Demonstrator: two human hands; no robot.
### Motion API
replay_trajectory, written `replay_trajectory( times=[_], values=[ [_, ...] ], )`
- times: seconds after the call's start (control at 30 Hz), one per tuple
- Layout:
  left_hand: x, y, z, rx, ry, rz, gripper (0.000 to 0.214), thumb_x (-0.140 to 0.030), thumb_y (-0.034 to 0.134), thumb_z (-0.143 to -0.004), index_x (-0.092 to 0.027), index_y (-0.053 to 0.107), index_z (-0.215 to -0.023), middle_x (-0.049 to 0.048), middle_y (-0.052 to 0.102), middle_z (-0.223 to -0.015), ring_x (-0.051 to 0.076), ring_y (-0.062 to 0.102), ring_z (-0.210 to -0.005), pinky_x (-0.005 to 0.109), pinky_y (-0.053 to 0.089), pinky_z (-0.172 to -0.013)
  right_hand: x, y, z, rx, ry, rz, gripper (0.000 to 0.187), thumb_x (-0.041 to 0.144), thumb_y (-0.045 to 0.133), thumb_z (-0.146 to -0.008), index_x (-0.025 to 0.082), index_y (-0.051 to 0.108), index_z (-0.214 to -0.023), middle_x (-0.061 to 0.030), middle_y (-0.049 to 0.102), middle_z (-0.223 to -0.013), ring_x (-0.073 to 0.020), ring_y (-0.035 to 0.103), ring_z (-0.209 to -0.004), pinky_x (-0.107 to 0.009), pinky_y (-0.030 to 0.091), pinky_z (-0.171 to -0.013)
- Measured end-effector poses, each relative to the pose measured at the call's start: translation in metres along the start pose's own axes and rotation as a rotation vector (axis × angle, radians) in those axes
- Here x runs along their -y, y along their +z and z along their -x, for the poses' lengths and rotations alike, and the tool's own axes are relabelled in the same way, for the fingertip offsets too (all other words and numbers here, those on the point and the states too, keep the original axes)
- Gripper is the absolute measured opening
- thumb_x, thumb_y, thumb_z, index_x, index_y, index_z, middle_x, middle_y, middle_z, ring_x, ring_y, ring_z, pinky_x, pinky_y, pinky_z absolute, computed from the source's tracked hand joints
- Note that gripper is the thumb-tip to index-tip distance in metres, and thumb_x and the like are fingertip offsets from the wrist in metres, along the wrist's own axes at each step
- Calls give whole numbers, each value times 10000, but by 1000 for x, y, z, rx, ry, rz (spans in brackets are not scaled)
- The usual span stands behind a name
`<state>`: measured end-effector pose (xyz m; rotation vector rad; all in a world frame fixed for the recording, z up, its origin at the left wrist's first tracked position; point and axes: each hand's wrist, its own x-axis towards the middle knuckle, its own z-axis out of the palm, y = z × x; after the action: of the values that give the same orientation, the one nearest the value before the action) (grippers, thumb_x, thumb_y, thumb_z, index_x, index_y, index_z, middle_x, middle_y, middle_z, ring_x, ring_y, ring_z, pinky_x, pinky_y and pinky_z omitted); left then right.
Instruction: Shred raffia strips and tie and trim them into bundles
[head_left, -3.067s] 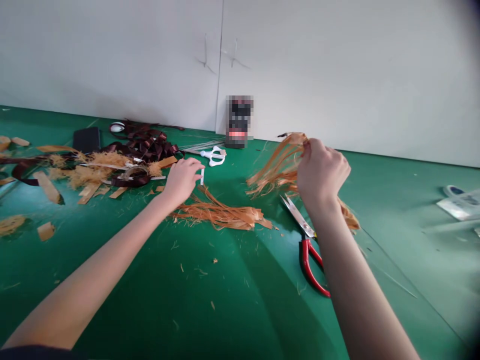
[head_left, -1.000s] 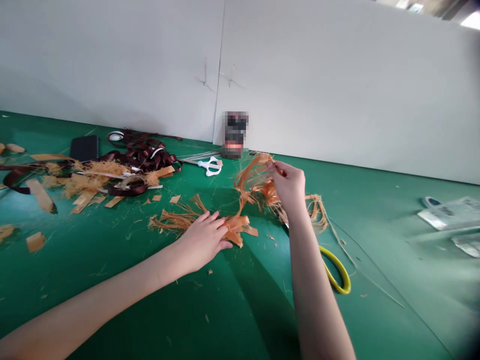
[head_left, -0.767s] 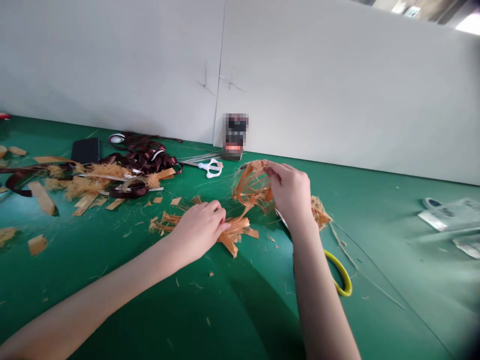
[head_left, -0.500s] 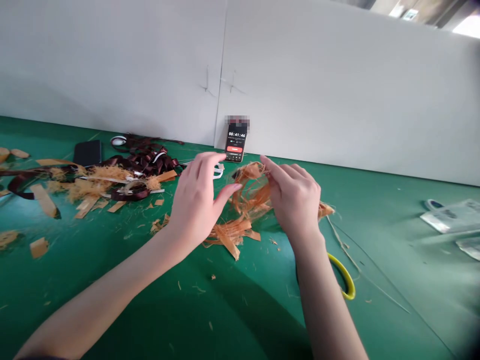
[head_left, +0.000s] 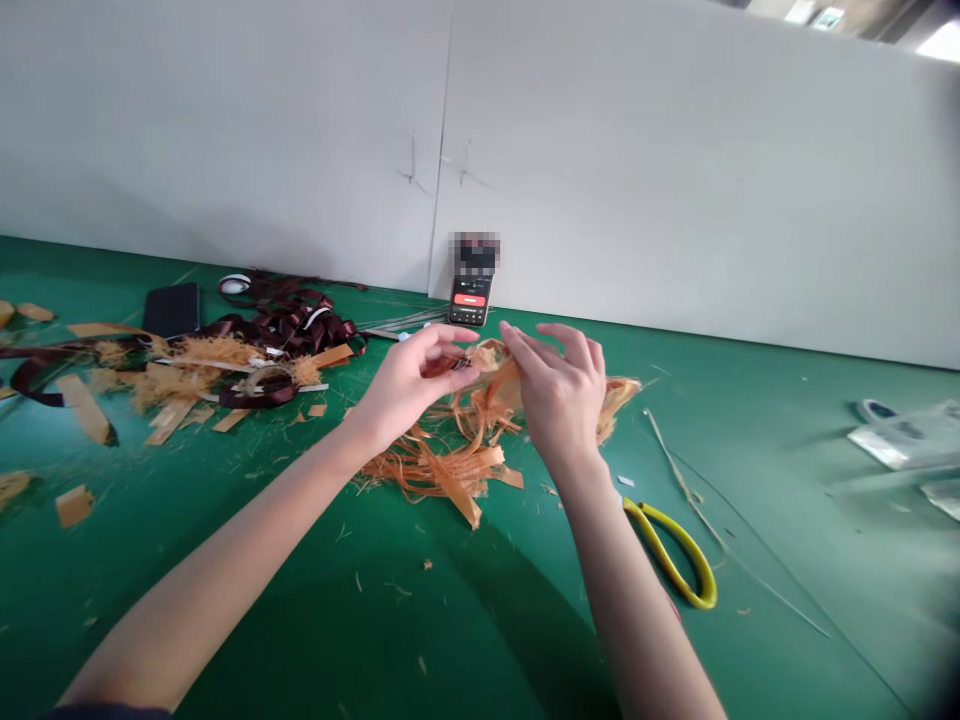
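A bundle of frayed, orange-tan raffia-like strips (head_left: 491, 398) is held above the green table between my hands. My left hand (head_left: 411, 382) has its thumb and fingers around the bundle's left end, where a small dark bit shows. With fingers bent, my right hand (head_left: 559, 395) grips the bundle from the other side; its thumb is mostly hidden. A tan tuft (head_left: 619, 400) sticks out beyond the right hand. Below lies a loose pile of orange strips (head_left: 442, 470) on the table. Yellow-handled scissors (head_left: 701, 580) lie by my right forearm, partly covered by it.
A phone (head_left: 470, 300) leans on the white partition (head_left: 675, 180). Dark brown ribbon (head_left: 315, 325), tan scraps (head_left: 180, 375) and a black flat device (head_left: 172, 310) lie left. Thin wire (head_left: 682, 485) and clear plastic packets (head_left: 907, 435) lie right.
My left hand has closed its thumb and fingers onto the bundle's left end. My right hand has shifted left with the bundle, uncovering more of the yellow scissor handles.
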<state>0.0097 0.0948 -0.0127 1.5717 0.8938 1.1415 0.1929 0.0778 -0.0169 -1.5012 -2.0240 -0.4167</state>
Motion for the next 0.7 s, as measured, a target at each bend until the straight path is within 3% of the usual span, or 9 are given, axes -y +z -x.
replay_trajectory(
  times=[0.1,0.2,0.3,0.37,0.43,0.53,0.6,0.7],
  values=[
    [6,0,-2,-17,9,-3,220,-222,647,-831,-184,638,-1047,66,712,-1057,178,691,-933,336,564,-883,0,6,-3,94,102,-138,620,41,452,-807,230,447,-1398,-48,599,-1340,-237,368,-1362,-459,280,-1089],
    [10,-1,-3,-81,-6,-41,130,-187,629,-838,-179,672,-961,52,733,-963,174,704,-885,339,565,-889,-1,5,-4,130,260,-433,697,133,515,-735,155,361,-1415,-128,508,-1419,-268,437,-1318,-439,399,-1015],
    [13,-1,-4,-137,-51,-21,98,-168,630,-828,-184,684,-908,46,745,-937,174,712,-851,347,569,-881,0,3,-6,-98,507,-496,511,252,543,-756,121,499,-1248,-179,602,-1264,-262,575,-1121,-402,478,-873],
    [14,-2,-4,-155,-65,-6,103,-171,633,-824,-191,683,-911,43,751,-931,176,715,-835,357,571,-875,3,1,-7,-200,679,-492,295,319,556,-779,146,608,-1013,-137,682,-1011,-219,630,-876,-378,491,-762],
    [13,-2,-4,-133,-53,-28,107,-192,640,-823,-197,688,-919,44,751,-947,183,710,-870,360,562,-885,10,-1,-8,-39,781,-694,259,416,571,-796,167,639,-802,-85,688,-821,-167,607,-685,-339,483,-659],
    [8,-1,-3,-46,-28,-111,131,-246,646,-830,-200,697,-942,52,741,-1004,199,691,-947,355,544,-895,21,-2,-9,265,824,-1159,330,485,620,-774,163,691,-766,-70,709,-809,-140,627,-691,-307,501,-696],
    [6,0,-2,5,-20,-170,144,-281,644,-835,-198,697,-941,56,738,-1007,205,685,-955,350,540,-880,27,0,-8,280,835,-1345,272,430,674,-746,174,722,-825,-54,720,-840,-133,647,-759,-304,505,-797],
    [5,1,-1,29,1,-260,167,-348,644,-840,-198,683,-905,54,735,-947,202,687,-898,344,549,-828,29,5,-6,245,834,-1448,191,352,732,-700,187,738,-796,-33,725,-836,-128,652,-792,-309,499,-859]
  ],
)
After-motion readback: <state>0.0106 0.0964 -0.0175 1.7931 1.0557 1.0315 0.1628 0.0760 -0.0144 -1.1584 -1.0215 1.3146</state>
